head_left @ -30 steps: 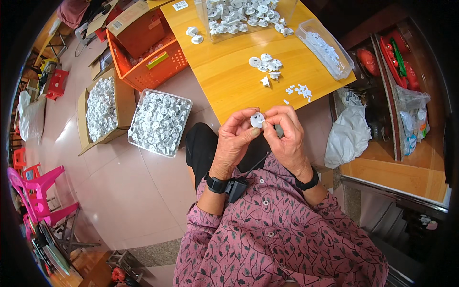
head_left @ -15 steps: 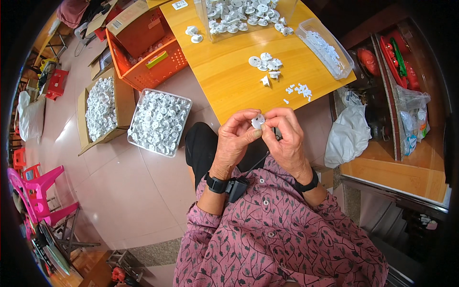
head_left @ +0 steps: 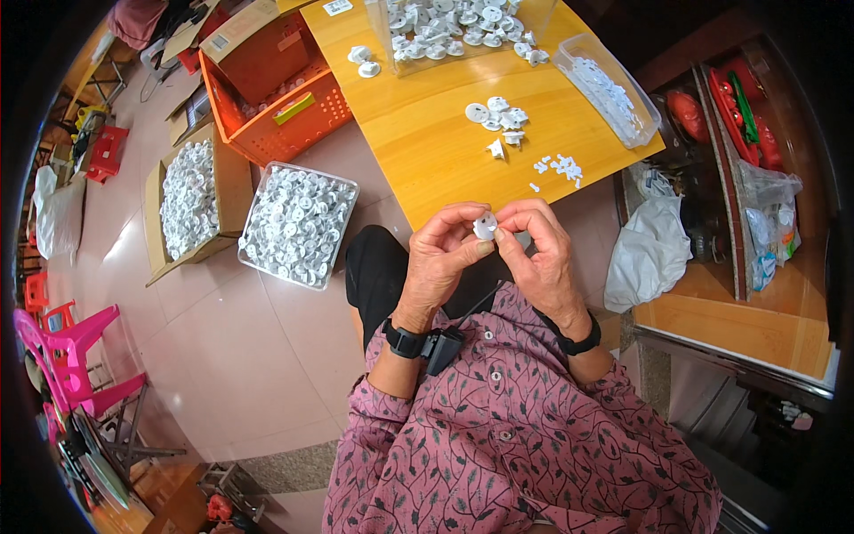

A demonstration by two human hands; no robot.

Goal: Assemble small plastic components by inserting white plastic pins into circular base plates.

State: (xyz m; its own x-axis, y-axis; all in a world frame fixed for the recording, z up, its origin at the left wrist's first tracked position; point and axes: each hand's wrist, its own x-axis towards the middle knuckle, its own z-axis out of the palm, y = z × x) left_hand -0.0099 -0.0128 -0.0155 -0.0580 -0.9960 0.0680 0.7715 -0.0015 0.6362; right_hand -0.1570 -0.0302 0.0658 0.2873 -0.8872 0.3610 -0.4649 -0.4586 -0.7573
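Between finger and thumb, my left hand (head_left: pixel 447 254) pinches a small round white plastic part (head_left: pixel 485 226) just off the near edge of the wooden table (head_left: pixel 400 147). My right hand (head_left: pixel 540 254) is closed at the part's right side, thumb and forefinger touching its edge. Whether a smaller piece sits in those fingertips is hidden. Beyond my hands, a loose group of similar white round parts (head_left: pixel 498 114) lies on the table. Nearer and to the right is a small pile of tiny white pegs (head_left: pixel 564 166).
A clear bin (head_left: pixel 384 44) of white parts stands at the table's far side, a clear tray (head_left: pixel 642 133) of pegs at its right. Left on the floor are a filled clear tub (head_left: pixel 354 200), a cardboard box (head_left: pixel 233 191) and an orange crate (head_left: pixel 325 105). A shelf (head_left: pixel 738 311) stands right.
My right fingertips have shifted slightly along the part's right edge, and the right wrist has moved a little to the right. The left hand keeps its pinch.
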